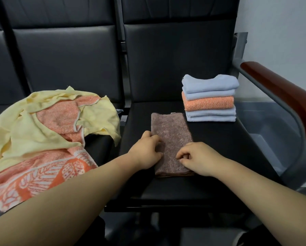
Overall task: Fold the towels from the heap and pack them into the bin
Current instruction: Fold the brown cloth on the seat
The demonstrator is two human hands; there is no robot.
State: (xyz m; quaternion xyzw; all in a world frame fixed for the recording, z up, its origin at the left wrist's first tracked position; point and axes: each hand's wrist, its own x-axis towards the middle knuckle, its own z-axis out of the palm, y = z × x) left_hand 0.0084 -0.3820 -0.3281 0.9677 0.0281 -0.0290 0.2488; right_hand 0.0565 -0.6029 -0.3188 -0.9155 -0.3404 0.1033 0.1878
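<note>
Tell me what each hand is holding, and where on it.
Both hold the brown towel: the left hand grips its left edge, and the right hand pinches the fabric by its near right corner.

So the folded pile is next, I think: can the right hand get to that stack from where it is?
Probably yes. The right hand holds the brown towel, and only bare seat lies between it and the stack; the armrest stands off to the side.

Black seats (pixel 219 148) carry a towel heap (pixel 51 130), brown towel (pixel 171 132), folded stack (pixel 209 100)
</note>
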